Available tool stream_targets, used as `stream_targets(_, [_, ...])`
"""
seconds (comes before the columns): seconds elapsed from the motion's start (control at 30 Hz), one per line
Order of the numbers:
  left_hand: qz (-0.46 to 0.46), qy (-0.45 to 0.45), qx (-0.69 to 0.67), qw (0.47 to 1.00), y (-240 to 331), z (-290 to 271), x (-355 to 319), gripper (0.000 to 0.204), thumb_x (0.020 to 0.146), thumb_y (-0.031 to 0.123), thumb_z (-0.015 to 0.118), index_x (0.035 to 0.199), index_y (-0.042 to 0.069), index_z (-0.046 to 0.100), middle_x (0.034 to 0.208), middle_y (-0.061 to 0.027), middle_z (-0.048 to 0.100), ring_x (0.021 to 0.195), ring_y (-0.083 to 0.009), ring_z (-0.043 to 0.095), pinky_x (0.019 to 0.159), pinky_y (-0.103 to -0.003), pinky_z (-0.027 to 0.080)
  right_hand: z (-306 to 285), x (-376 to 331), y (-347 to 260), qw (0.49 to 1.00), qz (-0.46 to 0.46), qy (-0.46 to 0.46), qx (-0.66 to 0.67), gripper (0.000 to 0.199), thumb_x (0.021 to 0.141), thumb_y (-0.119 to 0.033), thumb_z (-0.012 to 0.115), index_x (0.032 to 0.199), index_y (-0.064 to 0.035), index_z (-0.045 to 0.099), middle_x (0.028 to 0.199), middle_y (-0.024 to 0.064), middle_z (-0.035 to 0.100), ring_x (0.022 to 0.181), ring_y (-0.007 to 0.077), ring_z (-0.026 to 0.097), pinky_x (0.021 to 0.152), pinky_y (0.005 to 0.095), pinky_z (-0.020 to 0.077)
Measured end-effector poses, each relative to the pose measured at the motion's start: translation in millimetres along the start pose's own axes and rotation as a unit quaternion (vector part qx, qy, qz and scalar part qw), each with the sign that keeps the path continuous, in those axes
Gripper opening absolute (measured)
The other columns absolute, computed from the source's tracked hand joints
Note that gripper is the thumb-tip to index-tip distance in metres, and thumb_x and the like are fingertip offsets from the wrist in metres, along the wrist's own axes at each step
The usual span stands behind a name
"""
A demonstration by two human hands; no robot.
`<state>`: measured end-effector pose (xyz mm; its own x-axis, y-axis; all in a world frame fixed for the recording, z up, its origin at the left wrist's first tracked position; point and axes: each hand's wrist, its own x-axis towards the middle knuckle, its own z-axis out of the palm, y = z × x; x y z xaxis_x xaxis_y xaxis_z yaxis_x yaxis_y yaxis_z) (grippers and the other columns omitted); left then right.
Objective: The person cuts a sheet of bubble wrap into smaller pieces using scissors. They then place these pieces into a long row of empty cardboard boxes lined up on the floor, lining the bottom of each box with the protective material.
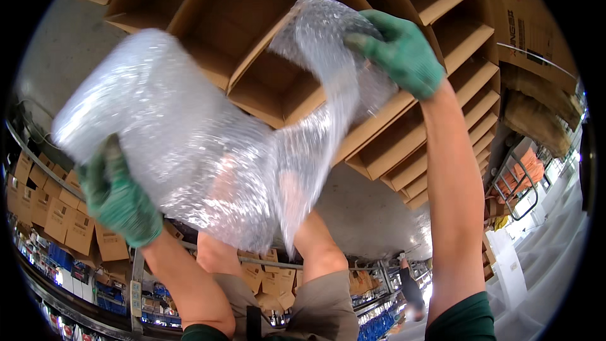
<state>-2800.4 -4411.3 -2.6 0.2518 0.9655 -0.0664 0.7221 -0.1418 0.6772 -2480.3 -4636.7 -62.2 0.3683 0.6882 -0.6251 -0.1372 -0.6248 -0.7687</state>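
Two green-gloved hands hold one clear, crinkled bubble wrap sheet (189, 139) above open cardboard boxes (391, 88), its long axis slanting from the left hand (117, 199), clenched around the bulky lower-left end, up to the right hand (401, 50), pinching the narrower upper-right end.

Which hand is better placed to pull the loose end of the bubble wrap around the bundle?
Right, probably. The right hand already pinches the loose flap of the bubble wrap, while the left hand supports the bulky wrapped end from below.

Clear bubble wrap (189, 145) (crumpled, twisted midway), stretched aloft
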Motion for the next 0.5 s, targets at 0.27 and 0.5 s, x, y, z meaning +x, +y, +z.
stream_targets(0.27, [-0.016,0.038,-0.016,0.999,-24,-1,3,0.014,0.088,0.011,0.078,0.098,0.002,0.077,0.111,-0.0035,0.060,0.102,-0.0184,0.062,0.093,-0.032,0.055,13,108,131,0.904,0.090,0.110,-0.403,0.036,0.096,-0.030,0.057,0.127,-0.0104,0.061,0.115,0.0264,0.067,0.109,0.0441,0.062,0.095,0.0497,0.0501])
stream_targets(0.5, [-0.054,-0.018,0.023,0.998,-36,7,3,0.013,0.089,0.011,0.078,0.099,0.002,0.078,0.110,-0.0027,0.061,0.099,-0.0168,0.061,0.090,-0.028,0.050,11,142,186,0.890,0.089,0.127,-0.428,0.044,0.099,-0.030,0.052,0.141,-0.0178,0.053,0.135,0.0211,0.060,0.123,0.0425,0.056,0.103,0.0493,0.0471])
